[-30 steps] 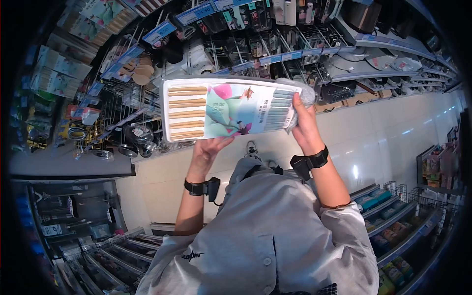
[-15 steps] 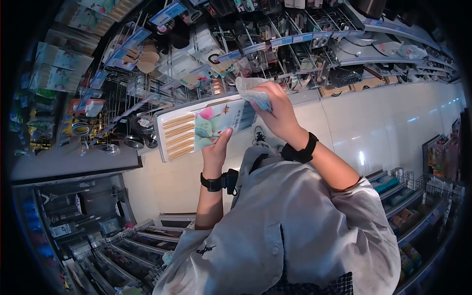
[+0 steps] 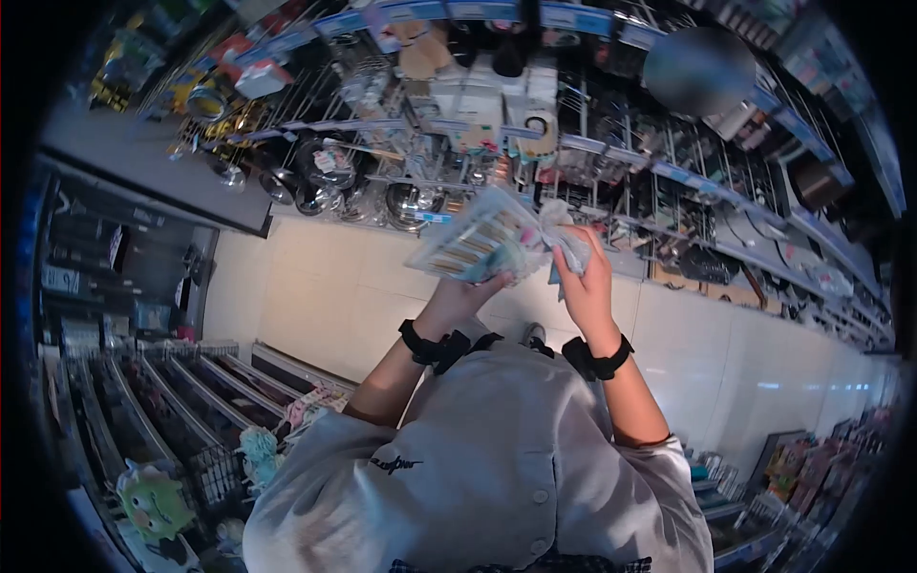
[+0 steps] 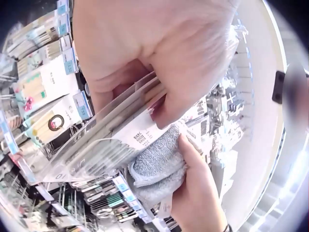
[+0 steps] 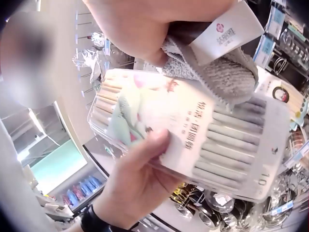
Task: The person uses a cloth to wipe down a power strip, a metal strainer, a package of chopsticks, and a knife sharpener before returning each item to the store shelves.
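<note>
A flat clear pack of chopsticks [image 5: 227,145] with a floral printed label is tilted up in front of the body. My left hand [image 3: 458,304] grips it by one long edge, the thumb pressing on the printed face and the fingers behind. In my right hand [image 3: 590,286] is a bunched grey terry cloth [image 5: 231,79] with a white tag [image 5: 227,34]. In the right wrist view, the cloth overlaps the pack's opposite long edge. The left wrist view has the cloth [image 4: 161,159] close beside the pack, with right-hand fingers curled round it.
Store shelves with hooks and price strips [image 3: 573,143] run across the front, hung with packaged kitchenware. Pans and ladles [image 3: 277,183] hang low at the left. Pale floor tiles [image 3: 315,277] lie below. More racks stand behind, with a green plush toy [image 3: 153,501] at lower left.
The pack has gone from lying broad and face-up to steeply tilted. My left thumb came onto its face, and the right hand with the cloth shifted along it. The head view has swung round.
</note>
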{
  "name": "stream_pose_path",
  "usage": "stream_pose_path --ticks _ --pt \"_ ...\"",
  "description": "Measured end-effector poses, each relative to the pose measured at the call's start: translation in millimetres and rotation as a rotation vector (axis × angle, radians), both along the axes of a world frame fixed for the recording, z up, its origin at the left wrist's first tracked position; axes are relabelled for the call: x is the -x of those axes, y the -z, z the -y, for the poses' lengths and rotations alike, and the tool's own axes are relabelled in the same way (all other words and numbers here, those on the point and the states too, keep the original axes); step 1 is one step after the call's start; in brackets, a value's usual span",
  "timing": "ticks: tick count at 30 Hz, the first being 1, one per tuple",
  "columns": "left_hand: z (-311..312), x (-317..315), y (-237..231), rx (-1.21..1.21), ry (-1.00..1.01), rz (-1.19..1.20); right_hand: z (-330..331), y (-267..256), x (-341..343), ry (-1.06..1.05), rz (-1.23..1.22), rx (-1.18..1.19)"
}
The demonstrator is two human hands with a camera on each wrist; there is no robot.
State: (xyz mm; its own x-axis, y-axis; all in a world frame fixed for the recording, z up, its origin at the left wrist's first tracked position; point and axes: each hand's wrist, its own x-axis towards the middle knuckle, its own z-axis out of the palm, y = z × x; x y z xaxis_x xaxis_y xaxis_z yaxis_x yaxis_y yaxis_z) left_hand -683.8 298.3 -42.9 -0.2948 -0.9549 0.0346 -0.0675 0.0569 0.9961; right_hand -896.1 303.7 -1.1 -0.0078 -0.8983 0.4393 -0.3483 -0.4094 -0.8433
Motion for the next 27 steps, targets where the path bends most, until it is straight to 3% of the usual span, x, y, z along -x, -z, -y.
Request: stream_pose_path --ticks 2,4,6,7,10,15,17,22,25,27 --pt "0 -21 3 0.171 -0.017 0.083 6 3 -26 0.013 0.100 -0.216" --pt "9 -53 19 0.157 -0.046 0.080 14 -13 -63 0.032 0.117 -0.140" --pt "27 -98 21 0.082 0.050 0.270 31 -37 -107 0.035 0.156 -0.063" --pt "32 -119 32 0.187 0.046 0.404 39 -48 -131 0.030 0.048 0.028" --pt "29 -180 -7 0.110 0.027 0.495 46 -49 -192 -0.053 -0.243 0.153" --pt "13 -262 -1 0.128 0.037 0.523 40 -40 -274 -0.103 -0.438 0.299" --pt "3 -282 3 0.094 0.000 0.484 29 -48 -302 -0.342 -0.485 0.391" --pt "-7 -325 2 0.086 -0.091 0.570 43 -44 -337 -0.424 -0.518 0.405" --pt "0 -342 -11 0.083 -0.111 0.624 62 -29 -346 -0.302 -0.400 0.312" --pt "21 -351 -7 0.235 -0.114 0.563 73 -27 -356 -0.243 -0.346 0.279"
